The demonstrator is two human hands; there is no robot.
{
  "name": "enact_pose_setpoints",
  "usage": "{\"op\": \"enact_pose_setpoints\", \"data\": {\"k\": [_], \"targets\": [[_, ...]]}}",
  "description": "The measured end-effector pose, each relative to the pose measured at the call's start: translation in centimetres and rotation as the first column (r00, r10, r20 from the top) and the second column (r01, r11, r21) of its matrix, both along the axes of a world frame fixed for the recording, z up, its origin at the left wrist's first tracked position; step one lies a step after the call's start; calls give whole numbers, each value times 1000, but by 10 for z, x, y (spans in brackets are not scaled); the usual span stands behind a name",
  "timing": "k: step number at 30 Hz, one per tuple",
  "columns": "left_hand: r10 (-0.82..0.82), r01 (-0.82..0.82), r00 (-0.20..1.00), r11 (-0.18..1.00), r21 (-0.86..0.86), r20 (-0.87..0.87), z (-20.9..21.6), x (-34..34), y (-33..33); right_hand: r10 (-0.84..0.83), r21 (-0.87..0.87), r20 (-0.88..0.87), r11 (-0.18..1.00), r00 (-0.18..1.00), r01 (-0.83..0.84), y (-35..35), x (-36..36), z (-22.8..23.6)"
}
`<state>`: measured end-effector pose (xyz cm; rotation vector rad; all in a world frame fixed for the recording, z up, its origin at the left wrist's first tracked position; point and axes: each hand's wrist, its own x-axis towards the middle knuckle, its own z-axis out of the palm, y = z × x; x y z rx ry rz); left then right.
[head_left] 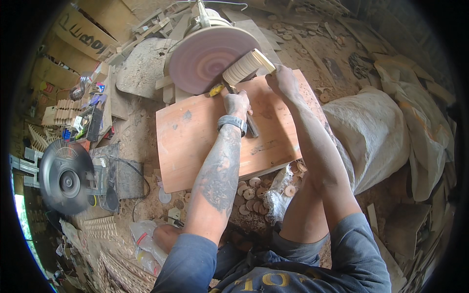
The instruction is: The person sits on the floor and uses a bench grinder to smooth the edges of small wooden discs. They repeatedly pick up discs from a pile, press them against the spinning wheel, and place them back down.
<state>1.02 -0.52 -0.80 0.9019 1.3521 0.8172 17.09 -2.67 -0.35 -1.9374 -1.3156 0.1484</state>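
A stack of pale round wooden discs, packed side by side into a cylinder, lies at a slant against the face of a large round sanding disc. My right hand is closed on the stack's right end, at a flat light piece. Below the stack's left end, my left hand is closed around a dark bar that runs under the palm toward me. Beside it sits a small yellow piece. Both hands are above a reddish plywood board; the fingers' undersides are hidden.
A fan stands at the left, its blades blurred. Large pale sacks bulge at the right. Loose wooden rounds lie beneath the board's near edge. Tools and boxes crowd a shelf at the left, and scrap boards surround the sander.
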Motion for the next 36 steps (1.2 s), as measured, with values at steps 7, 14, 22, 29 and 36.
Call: {"op": "enact_pose_setpoints", "data": {"k": [7, 14, 22, 29, 36], "targets": [[4, -5, 1000, 1000, 27, 14, -1, 0, -1, 4, 45, -4, 999, 1000, -4, -2, 0, 1], [0, 0, 1000, 1000, 16, 2, 3, 0, -3, 7, 26, -4, 1000, 1000, -7, -3, 0, 3], [-7, 7, 1000, 1000, 10, 5, 4, 0, -3, 16, 14, -14, 1000, 1000, -16, -2, 1, 2], [-6, 6, 1000, 1000, 5, 11, 7, -1, -5, 18, 20, -6, 1000, 1000, -18, -3, 0, 2], [-20, 19, 1000, 1000, 17, 15, 0, -1, -2, 10, -8, -9, 1000, 1000, -10, -4, -2, 6]]}}
